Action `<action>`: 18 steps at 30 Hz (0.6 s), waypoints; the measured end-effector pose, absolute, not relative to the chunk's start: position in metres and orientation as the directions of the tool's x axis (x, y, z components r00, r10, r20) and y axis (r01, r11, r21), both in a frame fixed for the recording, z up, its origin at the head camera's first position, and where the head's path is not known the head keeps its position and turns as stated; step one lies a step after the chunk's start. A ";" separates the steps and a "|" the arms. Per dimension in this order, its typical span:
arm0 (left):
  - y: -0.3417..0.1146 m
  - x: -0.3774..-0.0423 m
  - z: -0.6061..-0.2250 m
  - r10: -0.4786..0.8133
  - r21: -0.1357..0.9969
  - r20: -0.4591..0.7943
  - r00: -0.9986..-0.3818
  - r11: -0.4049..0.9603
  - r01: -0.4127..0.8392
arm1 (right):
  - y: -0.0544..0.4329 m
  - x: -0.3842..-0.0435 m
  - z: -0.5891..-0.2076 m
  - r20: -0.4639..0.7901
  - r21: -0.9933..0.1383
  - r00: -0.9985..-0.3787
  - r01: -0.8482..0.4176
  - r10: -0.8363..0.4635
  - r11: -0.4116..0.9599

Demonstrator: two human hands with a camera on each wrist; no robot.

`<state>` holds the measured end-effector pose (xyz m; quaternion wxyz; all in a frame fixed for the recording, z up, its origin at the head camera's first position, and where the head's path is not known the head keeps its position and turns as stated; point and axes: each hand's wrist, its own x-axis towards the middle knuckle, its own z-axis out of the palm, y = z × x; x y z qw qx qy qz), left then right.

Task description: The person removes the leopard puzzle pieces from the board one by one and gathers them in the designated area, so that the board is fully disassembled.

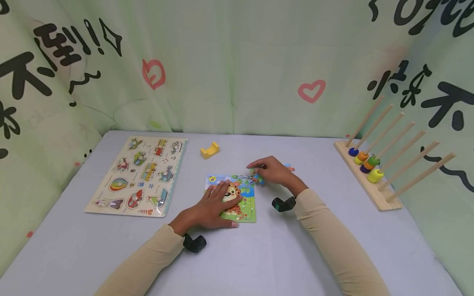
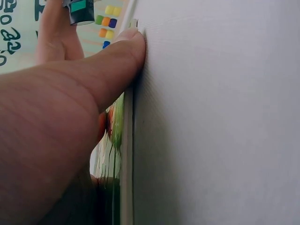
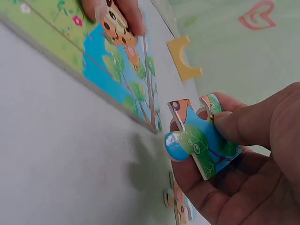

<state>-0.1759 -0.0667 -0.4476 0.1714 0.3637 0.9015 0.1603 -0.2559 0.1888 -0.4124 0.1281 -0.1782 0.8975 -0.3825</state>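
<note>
My left hand (image 1: 212, 210) lies spread over a jigsaw board (image 1: 249, 211) printed with a spotted cartoon animal and leaves. In the left wrist view its thumb (image 2: 117, 58) reaches to the board's near edge. Just off the board's far right corner, my right hand (image 1: 275, 170) pinches a loose jigsaw piece (image 3: 204, 138) between thumb and fingers. That piece is blue with green leaves and an orange patch, and is held above the table. Another jigsaw piece (image 3: 180, 201) rests on the table beyond the right hand, partly hidden by it.
On the left lies a flat picture board (image 1: 142, 181) with vehicles and toys. A yellow arch-shaped block (image 1: 210, 150) sits behind the jigsaw. At the right stands a wooden base (image 1: 385, 197) with several upright pegs and coloured beads (image 1: 375, 176). A curtain (image 1: 237, 74) hangs behind the table.
</note>
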 end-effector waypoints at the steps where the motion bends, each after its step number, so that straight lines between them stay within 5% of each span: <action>1: -0.067 -0.176 -0.447 0.711 0.415 -0.190 -0.677 0.683 0.601 | 0.192 -0.256 -0.412 -0.102 -0.732 -0.907 -0.209 -0.408 0.649; 18: -0.068 -0.174 -0.446 0.721 0.427 -0.178 -0.670 0.670 0.607 | 0.255 -0.257 -0.407 -0.168 -0.718 -0.961 -0.034 -0.220 0.695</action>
